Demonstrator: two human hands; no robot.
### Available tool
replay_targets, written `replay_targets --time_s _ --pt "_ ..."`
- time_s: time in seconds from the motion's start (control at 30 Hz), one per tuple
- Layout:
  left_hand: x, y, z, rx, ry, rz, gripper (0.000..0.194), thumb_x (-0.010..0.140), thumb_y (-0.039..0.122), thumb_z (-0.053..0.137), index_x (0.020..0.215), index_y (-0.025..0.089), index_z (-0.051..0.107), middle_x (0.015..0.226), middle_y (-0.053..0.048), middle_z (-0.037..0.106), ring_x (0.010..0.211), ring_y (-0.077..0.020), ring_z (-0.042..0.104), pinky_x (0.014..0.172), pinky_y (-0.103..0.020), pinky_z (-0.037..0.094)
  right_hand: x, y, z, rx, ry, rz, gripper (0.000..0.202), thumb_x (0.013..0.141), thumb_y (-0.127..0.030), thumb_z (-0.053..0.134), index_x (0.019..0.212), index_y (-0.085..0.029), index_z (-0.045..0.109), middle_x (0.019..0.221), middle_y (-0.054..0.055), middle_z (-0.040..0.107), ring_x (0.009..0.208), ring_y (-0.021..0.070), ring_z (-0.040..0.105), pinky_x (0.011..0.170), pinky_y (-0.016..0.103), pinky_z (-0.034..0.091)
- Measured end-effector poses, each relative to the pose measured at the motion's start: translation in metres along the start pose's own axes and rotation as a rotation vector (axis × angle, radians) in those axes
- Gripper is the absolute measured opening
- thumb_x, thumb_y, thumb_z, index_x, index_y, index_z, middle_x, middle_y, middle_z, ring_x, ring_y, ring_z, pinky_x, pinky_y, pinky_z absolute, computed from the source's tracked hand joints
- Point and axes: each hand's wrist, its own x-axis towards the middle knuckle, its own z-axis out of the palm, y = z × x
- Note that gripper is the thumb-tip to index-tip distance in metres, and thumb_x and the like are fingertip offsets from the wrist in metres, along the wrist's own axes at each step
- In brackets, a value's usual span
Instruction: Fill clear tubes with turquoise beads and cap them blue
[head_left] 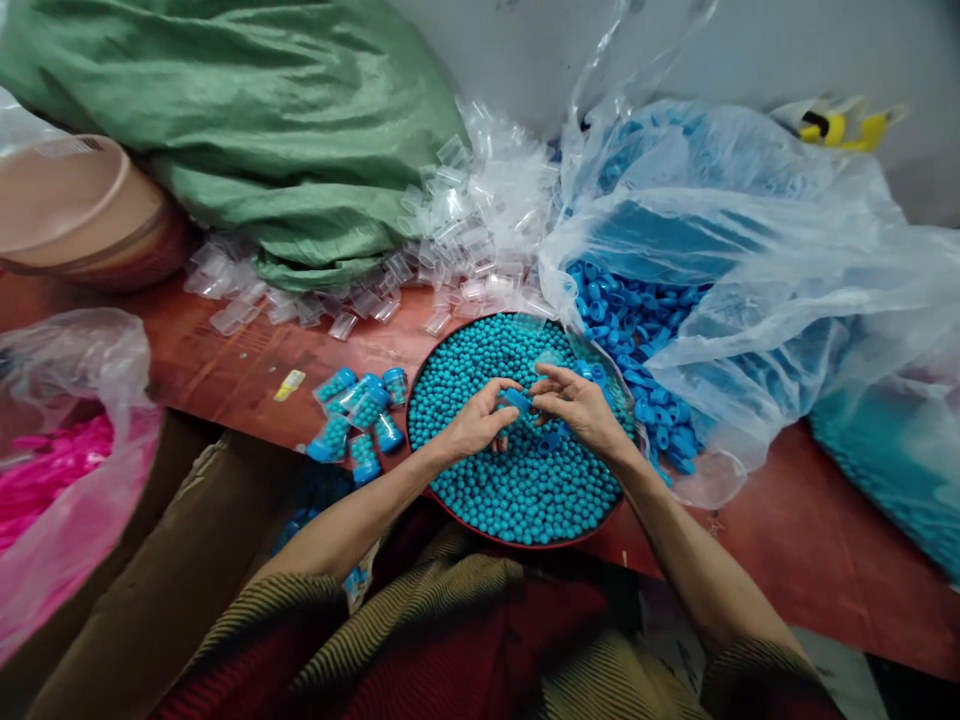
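A round red-rimmed tray [517, 540] is full of teal beads [517, 495]. Over its middle, my left hand [482, 418] has its thumb and fingers closed round a small container with a blue part [516, 400]. My right hand [574, 405] is right beside it, fingers bent toward the container; whether it pinches anything is too small to tell. Several blue caps [592, 373] lie on the beads at the tray's right side. Left of the tray, several filled containers with blue ends [367, 405] rest in a group on the table.
Clear empty containers [480, 230] are heaped behind the tray. A plastic bag [750, 220] spills blue caps at the right. The green sack [300, 130] and brown tub [82, 210] stand at the back left. Pink pieces [56, 470] fill a bag at the left.
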Motion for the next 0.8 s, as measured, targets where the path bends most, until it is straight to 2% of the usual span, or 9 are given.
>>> replay_targets --time_s 0.1,0.13,0.23,0.3,0.43,0.57,0.63,0.7,0.8 --pt "-0.002 0.003 -0.002 -0.030 0.018 0.000 0.034 0.081 0.032 0.052 0.111 0.020 0.040 0.061 0.010 0.047 0.039 -0.0056 0.051 0.036 -0.015 0.037 0.000 0.001 0.009 0.084 0.117 -0.002 0.061 0.061 -0.036 0.073 0.115 -0.020 0.051 0.097 0.004 0.059 0.063 0.0111 0.058 0.049 0.026 0.053" --pt "-0.003 0.004 -0.003 -0.055 0.025 -0.005 0.034 0.081 0.034 0.052 0.109 0.020 0.040 0.061 0.010 0.048 0.038 -0.0054 0.050 0.035 -0.014 0.035 0.000 -0.001 0.009 0.097 0.067 0.015 0.060 0.060 -0.035 0.075 0.112 -0.020 0.051 0.098 0.004 0.059 0.065 0.0115 0.059 0.049 0.026 0.054" --pt "-0.007 0.005 -0.008 -0.136 0.035 -0.026 0.037 0.080 0.039 0.055 0.108 0.020 0.040 0.063 0.008 0.050 0.037 -0.0051 0.049 0.033 -0.014 0.030 -0.001 -0.011 -0.001 0.114 -0.233 0.124 0.048 0.059 -0.030 0.076 0.101 -0.019 0.056 0.096 0.003 0.060 0.073 0.0145 0.062 0.053 0.028 0.056" --pt "-0.010 0.005 -0.011 -0.141 0.006 -0.040 0.039 0.079 0.041 0.055 0.108 0.020 0.040 0.062 0.008 0.050 0.038 -0.0054 0.049 0.033 -0.014 0.030 -0.002 -0.014 -0.007 0.091 -0.327 0.164 0.042 0.062 -0.028 0.075 0.099 -0.019 0.058 0.092 0.002 0.061 0.074 0.0151 0.063 0.054 0.028 0.057" --pt "-0.014 0.004 -0.014 -0.075 -0.113 -0.067 0.042 0.078 0.041 0.058 0.110 0.019 0.041 0.064 0.008 0.047 0.040 -0.0046 0.048 0.037 -0.015 0.032 0.000 -0.012 -0.012 0.054 -0.243 0.118 0.047 0.067 -0.032 0.070 0.110 -0.019 0.055 0.087 0.001 0.062 0.061 0.0122 0.060 0.044 0.025 0.053" --pt "-0.015 0.002 -0.006 -0.039 -0.060 -0.053 0.059 0.080 0.037 0.057 0.130 0.020 0.031 0.075 0.005 0.048 0.044 -0.0032 0.045 0.040 -0.017 0.035 -0.001 -0.007 -0.002 -0.183 -0.221 0.037 0.040 0.077 -0.036 0.058 0.111 -0.017 0.059 0.079 0.002 0.063 0.059 0.0136 0.059 0.050 0.029 0.053" --pt "-0.014 0.002 -0.001 -0.012 0.011 -0.008 0.065 0.082 0.034 0.054 0.138 0.022 0.024 0.071 0.006 0.046 0.046 -0.0040 0.043 0.043 -0.018 0.035 -0.007 -0.005 0.008 -0.412 -0.178 -0.080 0.041 0.083 -0.037 0.051 0.118 -0.017 0.056 0.085 0.006 0.065 0.068 0.0177 0.062 0.063 0.036 0.055" --pt "-0.014 0.002 0.003 0.027 0.076 0.055 0.063 0.083 0.030 0.052 0.140 0.020 0.026 0.066 0.006 0.043 0.048 -0.0054 0.040 0.047 -0.019 0.034 -0.015 -0.003 0.020 -0.630 -0.132 -0.216 0.052 0.083 -0.041 0.053 0.129 -0.017 0.047 0.103 0.011 0.063 0.089 0.0242 0.063 0.077 0.042 0.053" --pt "-0.015 0.004 0.006 0.076 0.149 0.131 0.057 0.081 0.024 0.051 0.136 0.017 0.036 0.064 0.006 0.042 0.053 -0.0071 0.037 0.053 -0.021 0.035 -0.026 0.004 0.035 -0.844 -0.093 -0.347 0.082 0.075 -0.047 0.063 0.141 -0.013 0.026 0.121 0.019 0.053 0.105 0.0312 0.058 0.078 0.045 0.053"
